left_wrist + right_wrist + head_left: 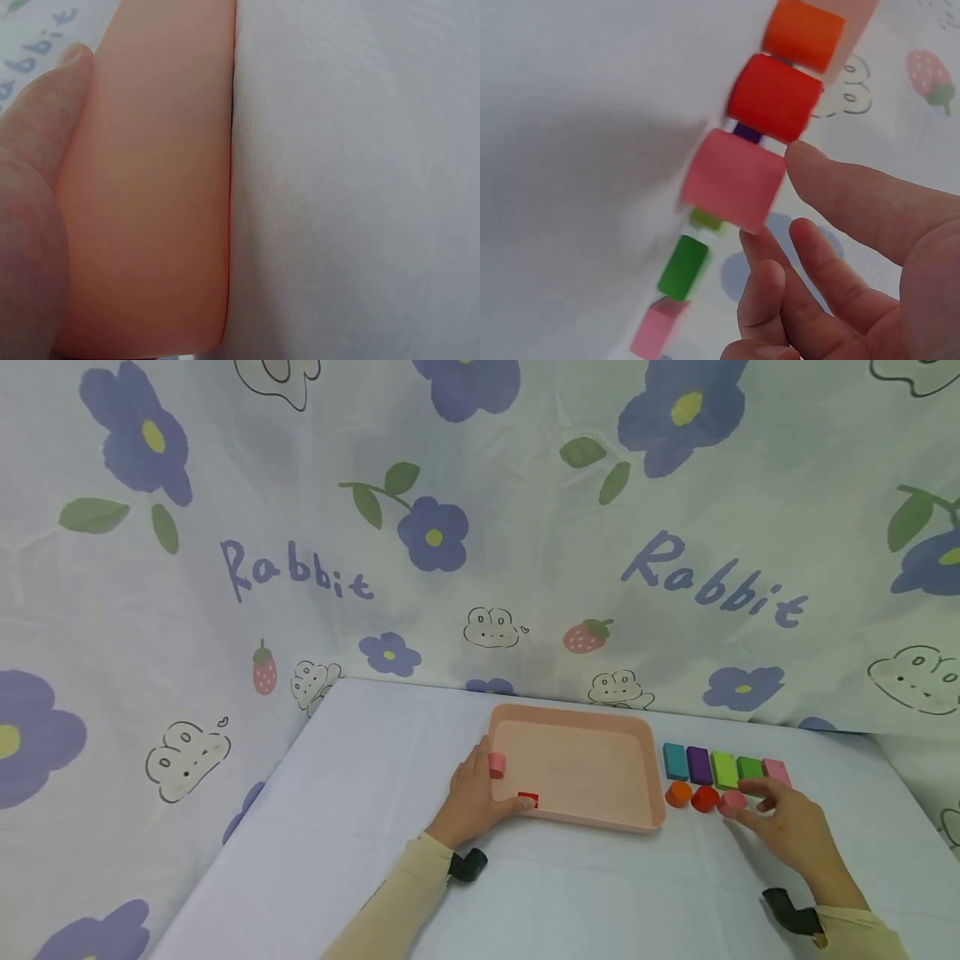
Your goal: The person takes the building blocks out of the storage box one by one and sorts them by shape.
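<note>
My left hand [471, 797] rests at the near left corner of a peach tray [573, 717]. Its fingers lie along the left rim and its thumb along the front wall. Inside the tray, near this hand, are a pink block [497, 766] and a red block [528, 799], the red one partly behind the thumb. To the tray's right, my right hand [795, 828] pinches a pink cylinder [733, 180] between thumb and finger. That cylinder stands in line with a red cylinder [705, 798] and an orange cylinder [678, 794].
Behind the cylinders runs a row of flat blocks: blue [676, 762], purple [700, 766], lime [724, 770], green [749, 768] and pink [777, 771]. A white cloth [562, 893] covers the table. A patterned curtain [525, 527] hangs at the back.
</note>
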A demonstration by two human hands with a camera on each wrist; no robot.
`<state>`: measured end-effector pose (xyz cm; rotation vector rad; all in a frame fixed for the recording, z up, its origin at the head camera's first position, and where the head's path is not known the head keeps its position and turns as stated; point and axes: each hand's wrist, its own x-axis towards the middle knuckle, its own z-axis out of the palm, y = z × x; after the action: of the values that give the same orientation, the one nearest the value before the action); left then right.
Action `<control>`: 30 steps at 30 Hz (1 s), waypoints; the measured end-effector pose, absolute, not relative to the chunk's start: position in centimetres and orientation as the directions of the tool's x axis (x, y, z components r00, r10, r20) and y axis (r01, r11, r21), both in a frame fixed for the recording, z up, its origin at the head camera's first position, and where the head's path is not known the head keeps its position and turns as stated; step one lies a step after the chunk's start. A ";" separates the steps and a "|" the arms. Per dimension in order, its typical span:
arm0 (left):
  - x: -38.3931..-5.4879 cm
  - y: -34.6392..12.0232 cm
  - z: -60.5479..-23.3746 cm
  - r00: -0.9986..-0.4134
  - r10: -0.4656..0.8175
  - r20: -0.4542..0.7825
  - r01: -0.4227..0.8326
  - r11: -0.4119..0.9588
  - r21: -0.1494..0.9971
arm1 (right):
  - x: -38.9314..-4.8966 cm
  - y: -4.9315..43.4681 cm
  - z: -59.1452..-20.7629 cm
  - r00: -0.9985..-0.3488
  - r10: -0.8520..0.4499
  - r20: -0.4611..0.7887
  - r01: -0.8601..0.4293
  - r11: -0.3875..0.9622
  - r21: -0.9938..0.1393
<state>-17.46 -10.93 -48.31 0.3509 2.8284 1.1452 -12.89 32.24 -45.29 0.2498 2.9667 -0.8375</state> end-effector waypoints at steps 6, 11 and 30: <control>-17.6 -11.1 -48.6 -0.971 0.238 0.030 0.193 0.699 0.689 | -12.7 31.5 -44.3 -0.987 0.148 -0.066 0.161 0.831 -0.532; -17.6 -11.1 -48.7 -0.971 0.240 0.015 0.185 0.705 0.685 | -12.3 30.6 -43.9 -0.991 0.126 0.035 0.088 0.840 -0.536; -17.7 -10.9 -48.7 -0.972 0.234 0.004 0.171 0.700 0.693 | -12.9 25.9 -42.2 -0.986 0.040 0.164 -0.063 0.815 -0.576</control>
<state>-17.66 -10.92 -48.68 0.3370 2.8178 1.1361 -12.86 25.91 -42.21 -0.0198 3.1529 -1.0103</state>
